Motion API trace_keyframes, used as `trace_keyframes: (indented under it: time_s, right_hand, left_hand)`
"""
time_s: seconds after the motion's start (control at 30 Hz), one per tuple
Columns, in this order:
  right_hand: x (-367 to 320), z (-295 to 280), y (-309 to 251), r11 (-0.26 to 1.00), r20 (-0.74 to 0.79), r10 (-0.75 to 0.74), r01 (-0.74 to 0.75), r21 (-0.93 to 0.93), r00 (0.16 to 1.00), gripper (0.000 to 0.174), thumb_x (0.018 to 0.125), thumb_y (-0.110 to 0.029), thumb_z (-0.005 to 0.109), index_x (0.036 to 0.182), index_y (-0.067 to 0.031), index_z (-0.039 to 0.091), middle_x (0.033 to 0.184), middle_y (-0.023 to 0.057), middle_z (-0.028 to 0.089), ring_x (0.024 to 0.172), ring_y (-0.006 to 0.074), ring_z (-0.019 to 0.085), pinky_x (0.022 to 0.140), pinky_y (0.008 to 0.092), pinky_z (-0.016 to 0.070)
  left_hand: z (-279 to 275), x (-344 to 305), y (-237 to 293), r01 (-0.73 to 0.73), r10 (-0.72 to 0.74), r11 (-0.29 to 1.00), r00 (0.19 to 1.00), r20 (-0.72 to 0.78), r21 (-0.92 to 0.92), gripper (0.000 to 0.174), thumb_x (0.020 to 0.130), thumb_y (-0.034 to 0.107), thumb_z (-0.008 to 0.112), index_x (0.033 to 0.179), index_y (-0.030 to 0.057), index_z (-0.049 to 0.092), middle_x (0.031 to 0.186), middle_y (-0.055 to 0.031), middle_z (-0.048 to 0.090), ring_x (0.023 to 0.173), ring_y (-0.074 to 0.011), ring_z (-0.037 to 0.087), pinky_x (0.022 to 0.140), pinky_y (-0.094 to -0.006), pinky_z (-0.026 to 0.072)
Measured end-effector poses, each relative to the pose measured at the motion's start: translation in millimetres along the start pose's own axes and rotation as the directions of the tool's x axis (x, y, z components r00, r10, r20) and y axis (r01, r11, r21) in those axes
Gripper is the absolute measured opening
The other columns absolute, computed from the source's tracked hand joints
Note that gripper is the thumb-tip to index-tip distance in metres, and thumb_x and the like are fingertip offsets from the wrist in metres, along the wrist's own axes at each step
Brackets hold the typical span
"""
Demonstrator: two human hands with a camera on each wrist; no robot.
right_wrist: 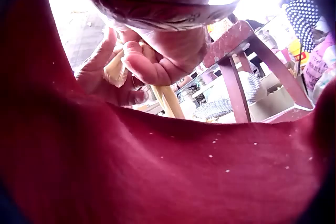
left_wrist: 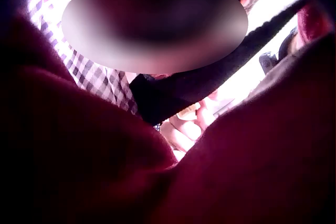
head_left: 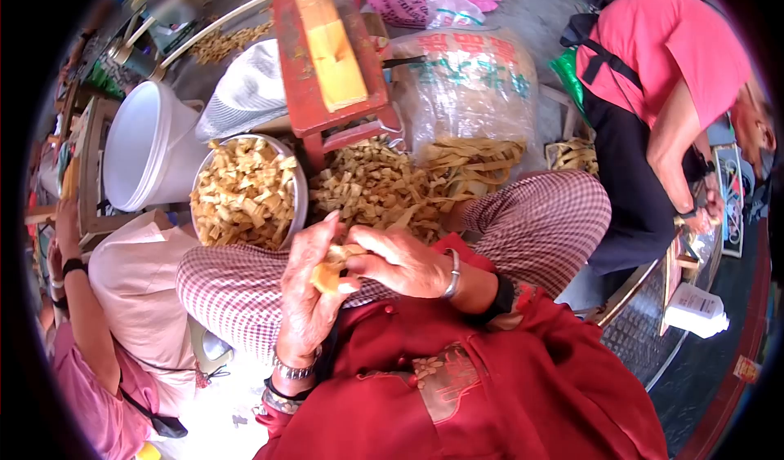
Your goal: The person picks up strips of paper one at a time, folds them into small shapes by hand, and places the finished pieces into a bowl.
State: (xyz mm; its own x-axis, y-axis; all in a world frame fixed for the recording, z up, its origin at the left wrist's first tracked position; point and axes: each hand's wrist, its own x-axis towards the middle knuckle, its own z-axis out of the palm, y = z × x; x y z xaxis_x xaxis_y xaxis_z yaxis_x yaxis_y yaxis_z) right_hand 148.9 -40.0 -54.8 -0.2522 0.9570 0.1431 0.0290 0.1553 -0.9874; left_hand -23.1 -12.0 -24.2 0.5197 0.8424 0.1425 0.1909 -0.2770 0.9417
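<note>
Over the lap, both hands work at a folded pale-yellow strip (head_left: 327, 275). My left hand (head_left: 304, 280) pinches it between thumb and fingers, its index finger pointing up. From the other side, my right hand (head_left: 400, 262) pinches the same strip with thumb and fingertips. In the right wrist view a flat tail of the strip (right_wrist: 168, 100) hangs below the fingers. Just beyond the hands lies a heap of similar folded pieces (head_left: 367, 186). Beside it, a white tub (head_left: 300, 203) is full of such pieces. Sleeve cloth hides most of the left wrist view.
A red bench (head_left: 298, 88) bearing a yellow board (head_left: 331, 52) stands ahead. Long flat strips (head_left: 474, 162) spill from a clear plastic sack (head_left: 465, 84). A white bucket (head_left: 135, 146) is at left. People sit close on both sides, and a white bottle (head_left: 696, 311) lies at right.
</note>
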Motion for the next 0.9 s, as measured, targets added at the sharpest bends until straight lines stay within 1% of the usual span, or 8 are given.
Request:
trace_keyframes:
  time_s: [0.13, 0.17, 0.27, 0.3, 0.43, 0.6, 0.73, 0.9]
  right_hand:
    - [3.3, -6.9, 1.4, 0.995, 0.092, 0.1, -0.102, 0.015, 0.991, 0.029, 0.092, -0.018, 0.052, 0.114, 0.0016, 0.05, 0.093, 0.0182, 0.062, 0.083, 0.0326, 0.063, 0.071, 0.0363, 0.0482]
    - [5.3, -8.9, -6.6, 0.974, 0.117, 0.179, -0.193, 0.119, 0.977, 0.034, 0.094, -0.019, 0.051, 0.119, 0.0031, 0.049, 0.101, 0.0118, 0.061, 0.093, 0.0182, 0.06, 0.08, 0.0297, 0.0463]
    - [6.7, -3.5, 1.1, 0.988, 0.056, 0.153, -0.152, -0.016, 0.987, 0.038, 0.095, -0.023, 0.049, 0.124, 0.0026, 0.047, 0.105, 0.0103, 0.06, 0.095, 0.018, 0.059, 0.082, 0.0292, 0.0464]
    - [9.2, -2.3, 2.8, 0.993, -0.012, 0.083, -0.084, -0.077, 0.996, 0.036, 0.093, -0.024, 0.053, 0.118, 0.0018, 0.048, 0.103, 0.0169, 0.059, 0.096, 0.0228, 0.061, 0.078, 0.0322, 0.0484]
    - [10.6, -4.4, -5.6, 0.983, -0.13, 0.179, -0.173, 0.057, 0.975, 0.038, 0.086, -0.009, 0.065, 0.112, -0.0015, 0.038, 0.095, 0.0124, 0.053, 0.091, 0.0161, 0.061, 0.069, 0.029, 0.0506]
    - [9.3, -8.2, -5.5, 0.92, -0.116, 0.32, -0.279, 0.276, 0.94, 0.047, 0.083, -0.009, 0.07, 0.11, -0.0027, 0.032, 0.089, 0.0121, 0.062, 0.072, 0.0124, 0.06, 0.056, 0.0241, 0.0485]
    - [7.5, -18.9, 0.6, 0.95, -0.025, 0.311, -0.31, 0.034, 0.95, 0.054, 0.08, -0.036, 0.073, 0.108, -0.0022, 0.041, 0.077, 0.0099, 0.062, 0.074, 0.0128, 0.061, 0.062, 0.0296, 0.0484]
    - [2.2, -33.8, 0.3, 0.968, -0.044, 0.112, -0.119, -0.221, 0.993, 0.028, 0.081, -0.023, 0.072, 0.073, -0.0004, 0.058, 0.062, 0.0051, 0.052, 0.056, 0.009, 0.051, 0.051, 0.0255, 0.0397]
  left_hand:
    - [3.0, 5.9, -7.0, 0.004, -0.005, 0.999, 1.0, -0.016, -0.049, 0.058, 0.085, 0.029, 0.066, 0.132, 0.0015, 0.046, 0.116, -0.0151, 0.055, 0.105, -0.0263, 0.055, 0.089, -0.0342, 0.044]
    - [1.4, 7.3, -8.8, 0.001, -0.001, 1.0, 1.0, -0.002, -0.021, 0.056, 0.086, 0.029, 0.064, 0.132, 0.0015, 0.045, 0.114, -0.0152, 0.055, 0.104, -0.0262, 0.055, 0.089, -0.0336, 0.0443]
    - [4.0, 8.2, -11.5, 0.052, -0.057, 0.996, 0.997, -0.054, -0.076, 0.04, 0.097, 0.029, 0.045, 0.121, -0.0017, 0.054, 0.111, -0.0162, 0.058, 0.102, -0.0274, 0.056, 0.091, -0.0347, 0.0427]
    - [6.3, 7.9, -16.7, 0.058, -0.07, 0.987, 0.995, -0.074, -0.149, 0.041, 0.097, 0.03, 0.042, 0.116, -0.0025, 0.057, 0.112, -0.0165, 0.059, 0.102, -0.0279, 0.056, 0.091, -0.035, 0.0425]
    - [1.2, 16.7, -9.6, 0.102, -0.113, 0.906, 0.994, -0.003, -0.41, 0.044, 0.098, 0.033, 0.041, 0.11, -0.0047, 0.06, 0.118, -0.0147, 0.059, 0.107, -0.022, 0.056, 0.091, -0.0318, 0.0436]
    - [-2.4, 9.4, -15.2, 0.399, -0.304, 0.53, 0.913, 0.271, -0.749, 0.05, 0.097, 0.036, 0.043, 0.119, -0.0079, 0.052, 0.11, -0.0163, 0.061, 0.09, -0.0254, 0.064, 0.082, -0.0357, 0.0513]
    - [-4.5, 7.3, -16.3, 0.502, -0.315, 0.343, 0.858, 0.407, -0.794, 0.052, 0.096, 0.038, 0.046, 0.116, -0.0091, 0.052, 0.101, -0.0187, 0.062, 0.084, -0.0286, 0.065, 0.071, -0.0391, 0.0558]
    - [-7.8, 9.9, -11.9, 0.459, -0.323, 0.225, 0.867, 0.379, -0.86, 0.047, 0.096, 0.036, 0.045, 0.11, -0.0083, 0.055, 0.095, -0.0159, 0.059, 0.07, -0.0218, 0.058, 0.067, -0.0407, 0.0563]
